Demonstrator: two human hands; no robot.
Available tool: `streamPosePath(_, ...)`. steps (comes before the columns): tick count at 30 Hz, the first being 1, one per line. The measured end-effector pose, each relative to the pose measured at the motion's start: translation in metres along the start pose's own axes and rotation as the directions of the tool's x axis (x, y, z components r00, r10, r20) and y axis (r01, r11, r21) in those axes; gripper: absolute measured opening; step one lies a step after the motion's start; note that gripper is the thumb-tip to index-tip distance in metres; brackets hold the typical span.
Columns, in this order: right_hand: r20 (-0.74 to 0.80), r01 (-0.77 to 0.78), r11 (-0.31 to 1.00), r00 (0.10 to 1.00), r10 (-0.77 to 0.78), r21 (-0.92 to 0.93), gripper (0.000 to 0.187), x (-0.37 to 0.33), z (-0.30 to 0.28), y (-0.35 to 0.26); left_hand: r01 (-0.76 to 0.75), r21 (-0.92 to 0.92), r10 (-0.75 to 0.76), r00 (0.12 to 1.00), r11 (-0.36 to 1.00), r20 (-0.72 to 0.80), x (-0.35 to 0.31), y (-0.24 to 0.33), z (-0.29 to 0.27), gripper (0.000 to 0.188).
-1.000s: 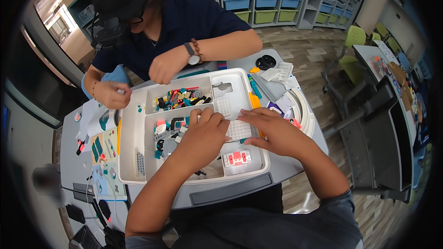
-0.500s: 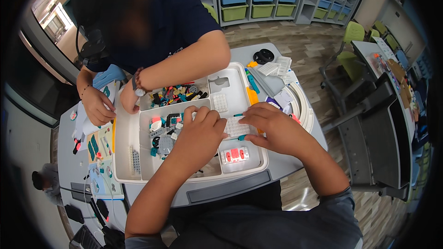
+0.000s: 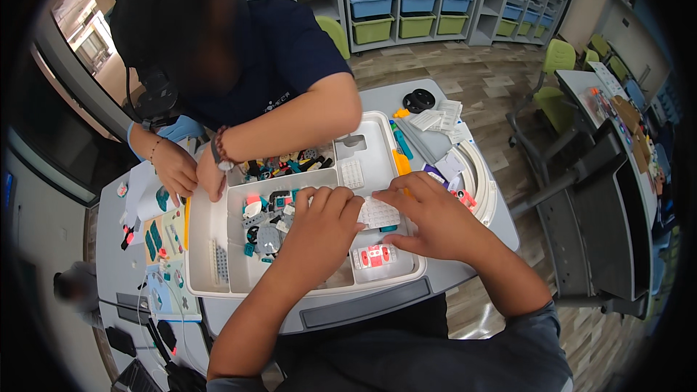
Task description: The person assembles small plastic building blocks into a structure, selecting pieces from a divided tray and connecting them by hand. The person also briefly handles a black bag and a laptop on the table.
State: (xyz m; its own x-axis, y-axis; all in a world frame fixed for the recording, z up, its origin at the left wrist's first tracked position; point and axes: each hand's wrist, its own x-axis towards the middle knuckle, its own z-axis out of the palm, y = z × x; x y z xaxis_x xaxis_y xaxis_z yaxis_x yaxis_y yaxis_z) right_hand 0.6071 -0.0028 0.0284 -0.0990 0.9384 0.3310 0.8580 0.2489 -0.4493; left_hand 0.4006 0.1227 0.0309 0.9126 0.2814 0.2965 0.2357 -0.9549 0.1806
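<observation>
A white studded building plate (image 3: 379, 213) with teal pieces at its edge lies between my two hands, over the right part of the white sorting tray (image 3: 305, 295). My left hand (image 3: 319, 229) is closed at the plate's left edge, its fingers curled. Across from it, my right hand (image 3: 435, 218) holds the right side, forefinger at the far edge and thumb at the near one. Just below the plate sits a white and red block (image 3: 375, 255) in a tray compartment. Mixed grey, teal and black building pieces (image 3: 268, 236) fill the compartment left of my left hand.
Across the table, a co-worker's hands (image 3: 190, 176) reach to the tray's left rim, near an instruction booklet (image 3: 163, 236). Black wheels (image 3: 419, 100), paper sheets (image 3: 439, 117) and curved white pieces (image 3: 475, 181) lie on the right. Drawer shelves (image 3: 406, 3) stand behind.
The tray sits slightly lower in view. My right fingers have spread a little around the plate, and the teal pieces at its edge show less. The co-worker's hands have come closer together.
</observation>
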Motion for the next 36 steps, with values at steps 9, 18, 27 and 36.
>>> streamPosePath(9, 0.028, 0.014, 1.000, 1.000, -0.015, 0.021, 0.071, -0.005, -0.023, -0.028, -0.090, -0.149, 0.090, 0.996, 0.985, -0.005, -0.007, 0.040, -0.044, 0.044)
streamPosePath(18, 0.262, -0.392, 0.152, 0.810, 0.525, 0.907, 0.057, -0.038, 0.012, -0.040, 0.194, -0.833, -0.286, 0.957, 0.519, 0.045, -0.039, 0.069, -0.002, 0.061)
streamPosePath(27, 0.010, -0.023, 0.966, 1.000, 0.021, 0.257, 0.056, -0.045, -0.025, -0.035, 0.324, -0.942, -0.315, 0.906, 0.092, 0.281, -0.050, 0.057, -0.004, 0.051)
streamPosePath(36, -0.069, -0.120, 0.992, 0.990, 0.123, 0.049, 0.055, -0.015, -0.018, -0.001, 0.285, -0.934, -0.547, 0.827, 0.215, 0.126, -0.025, 0.033, -0.004, 0.037)
